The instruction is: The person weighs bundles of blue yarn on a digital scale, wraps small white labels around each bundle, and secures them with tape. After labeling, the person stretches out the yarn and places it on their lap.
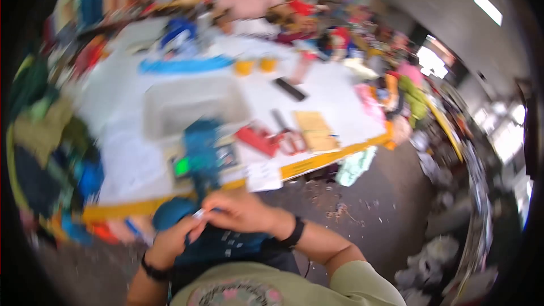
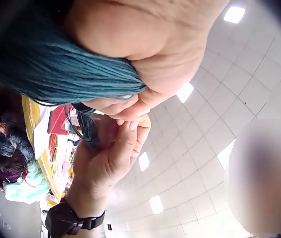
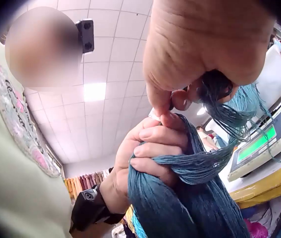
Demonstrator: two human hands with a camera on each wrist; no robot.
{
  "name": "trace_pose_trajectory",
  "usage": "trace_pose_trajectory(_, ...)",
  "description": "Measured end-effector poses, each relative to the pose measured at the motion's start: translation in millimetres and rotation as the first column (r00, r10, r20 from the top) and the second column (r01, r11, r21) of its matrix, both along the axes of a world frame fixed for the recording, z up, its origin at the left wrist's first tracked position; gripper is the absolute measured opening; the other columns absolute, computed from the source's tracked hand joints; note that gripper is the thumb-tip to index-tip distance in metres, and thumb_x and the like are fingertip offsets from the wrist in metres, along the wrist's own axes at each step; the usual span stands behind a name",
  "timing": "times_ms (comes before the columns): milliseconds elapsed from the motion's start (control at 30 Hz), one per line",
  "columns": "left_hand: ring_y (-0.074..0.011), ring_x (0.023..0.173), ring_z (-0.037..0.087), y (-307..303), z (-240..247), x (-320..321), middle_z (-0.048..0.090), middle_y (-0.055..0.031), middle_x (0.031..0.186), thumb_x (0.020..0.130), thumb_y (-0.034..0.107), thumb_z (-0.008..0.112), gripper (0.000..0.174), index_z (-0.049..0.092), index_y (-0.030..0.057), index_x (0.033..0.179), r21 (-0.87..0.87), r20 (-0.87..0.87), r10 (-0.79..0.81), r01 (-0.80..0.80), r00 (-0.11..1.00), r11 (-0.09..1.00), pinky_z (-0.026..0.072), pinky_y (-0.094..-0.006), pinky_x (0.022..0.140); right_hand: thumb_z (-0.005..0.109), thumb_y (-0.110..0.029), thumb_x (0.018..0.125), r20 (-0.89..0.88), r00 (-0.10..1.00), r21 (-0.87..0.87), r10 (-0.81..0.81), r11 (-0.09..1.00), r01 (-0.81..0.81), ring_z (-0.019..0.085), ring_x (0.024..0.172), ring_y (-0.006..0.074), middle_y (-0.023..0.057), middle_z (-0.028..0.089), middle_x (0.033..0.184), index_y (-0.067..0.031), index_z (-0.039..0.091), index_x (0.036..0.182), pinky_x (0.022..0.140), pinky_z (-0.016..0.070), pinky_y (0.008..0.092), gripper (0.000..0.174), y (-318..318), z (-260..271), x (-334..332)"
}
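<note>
My left hand (image 1: 174,242) grips a thick hank of teal yarn (image 3: 195,198), whose strands loop over its curled fingers and hang down. Opposite it, fingertips meeting, my right hand (image 1: 241,211) curls round another gathered part of teal yarn (image 3: 219,111). A small white piece (image 3: 153,114) shows between the touching fingertips. Beyond the hands, more teal yarn (image 1: 202,144) lies across a digital scale (image 1: 229,156) with a lit green display (image 3: 257,145). The head view is blurred.
The white table (image 1: 122,164) has a yellow front edge (image 1: 317,161). On it are a clear plastic bin (image 1: 195,105), a red box (image 1: 256,140), red-handled scissors (image 1: 292,142), a tan pad (image 1: 315,130) and yellow cups (image 1: 243,67). Heaped yarn (image 1: 39,130) stands left.
</note>
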State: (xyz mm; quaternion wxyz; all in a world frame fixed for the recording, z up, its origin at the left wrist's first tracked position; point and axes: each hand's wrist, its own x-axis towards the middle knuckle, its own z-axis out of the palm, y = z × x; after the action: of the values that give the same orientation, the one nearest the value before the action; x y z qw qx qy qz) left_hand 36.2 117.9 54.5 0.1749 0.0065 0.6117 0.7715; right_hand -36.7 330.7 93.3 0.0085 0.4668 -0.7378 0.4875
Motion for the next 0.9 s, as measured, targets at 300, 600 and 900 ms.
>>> trace_pose_trajectory(300,-0.0083,0.055,0.047,31.1,13.0,-7.6,0.059,-0.0041,0.072,0.092,0.012,0.065,0.011,0.063,0.0007,0.093,0.042,-0.195,0.31,-0.307,0.931,0.951,0.0358,-0.0217,0.049,0.071,-0.016,0.086,-0.054,0.99,-0.064,-0.13,0.99,0.126,0.062,0.07,0.0254,0.0059,0.06,0.075,-0.0141,0.055,0.108,0.067,0.0439,0.0356,0.028,5.7,-1.3,4.9)
trace_pose_trajectory(600,-0.0081,0.06,0.05,24.7,17.8,-7.6,0.063,-0.0051,0.084,0.082,-0.004,0.069,0.031,0.059,0.0002,0.111,-0.028,-0.342,0.397,-0.432,0.852,0.902,0.0397,-0.0213,0.054,0.07,-0.014,0.084,-0.023,1.0,0.169,-0.015,0.985,0.019,0.063,0.084,0.0295,0.0085,0.063,0.082,-0.0134,0.055,0.109,0.084,0.0401,0.0407,0.029,34.1,-4.0,-0.6)
trace_pose_trajectory(900,-0.0173,0.058,0.059,-95.6,27.2,50.2,0.067,-0.0147,0.072,0.083,0.046,0.073,0.051,0.068,-0.0047,0.076,-0.171,-0.256,0.106,-0.153,0.961,0.973,0.0428,-0.0254,0.045,0.067,-0.027,0.088,-0.31,0.945,0.516,-0.105,0.816,0.26,0.063,0.092,0.0304,0.0088,0.066,0.089,-0.0115,0.059,0.097,0.086,0.0411,0.0434,0.019,150.4,-1.7,-32.2)
